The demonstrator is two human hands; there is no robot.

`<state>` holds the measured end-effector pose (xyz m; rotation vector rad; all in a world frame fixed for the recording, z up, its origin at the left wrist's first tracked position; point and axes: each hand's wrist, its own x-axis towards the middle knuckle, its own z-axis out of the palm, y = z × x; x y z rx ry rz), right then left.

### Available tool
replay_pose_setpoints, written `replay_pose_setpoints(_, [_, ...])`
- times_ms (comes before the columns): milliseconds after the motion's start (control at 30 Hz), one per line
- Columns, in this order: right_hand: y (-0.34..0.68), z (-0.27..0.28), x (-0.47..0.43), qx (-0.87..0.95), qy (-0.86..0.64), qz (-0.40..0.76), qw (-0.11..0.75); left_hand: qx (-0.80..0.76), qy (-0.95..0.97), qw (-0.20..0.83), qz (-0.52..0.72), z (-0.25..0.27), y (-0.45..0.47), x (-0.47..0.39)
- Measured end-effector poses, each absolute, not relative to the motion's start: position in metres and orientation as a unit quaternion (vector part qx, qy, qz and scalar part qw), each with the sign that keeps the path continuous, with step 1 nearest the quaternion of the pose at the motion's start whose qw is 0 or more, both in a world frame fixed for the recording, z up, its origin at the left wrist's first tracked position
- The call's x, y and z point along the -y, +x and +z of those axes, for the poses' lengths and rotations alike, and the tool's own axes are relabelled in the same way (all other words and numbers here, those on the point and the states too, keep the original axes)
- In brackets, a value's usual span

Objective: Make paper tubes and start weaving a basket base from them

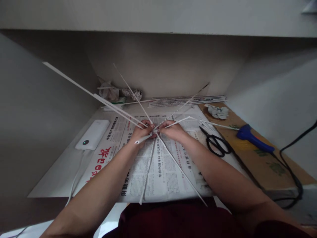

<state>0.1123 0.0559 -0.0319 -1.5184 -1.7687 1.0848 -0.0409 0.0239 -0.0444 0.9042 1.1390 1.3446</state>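
Observation:
Thin rolled paper sticks (177, 161) cross at one small woven centre (155, 130) and fan out in several directions. My left hand (144, 132) pinches the sticks on the left of that centre; one short stick end (139, 141) points toward me over its thumb. My right hand (173, 129) is closed on the sticks at the right of the same centre. Both sets of fingertips nearly meet there, and they partly hide the crossing. The work is held above a spread newspaper (163, 165). Two long sticks reach far up to the left.
Black scissors (218, 145) and a blue glue gun (255, 138) lie to the right, the gun on cardboard (274, 165) near crumpled paper (216, 111). A white power bank (92, 135) with a cable sits left. A bundle of paper sticks (185, 100) lies along the back wall.

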Motion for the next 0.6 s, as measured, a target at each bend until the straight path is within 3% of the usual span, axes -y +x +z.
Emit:
replay_pose_setpoints(333, [0.120,-0.033,-0.058,0.678,-0.542,0.403,0.290,-0.502,0.390,0.549,0.542,-0.048,-0.041,-0.025])
replay_pose_setpoints(600, [0.125,-0.038,-0.069,0.629,-0.494,0.483,0.357,-0.506,0.348,0.559,0.557,-0.044,-0.040,-0.025])
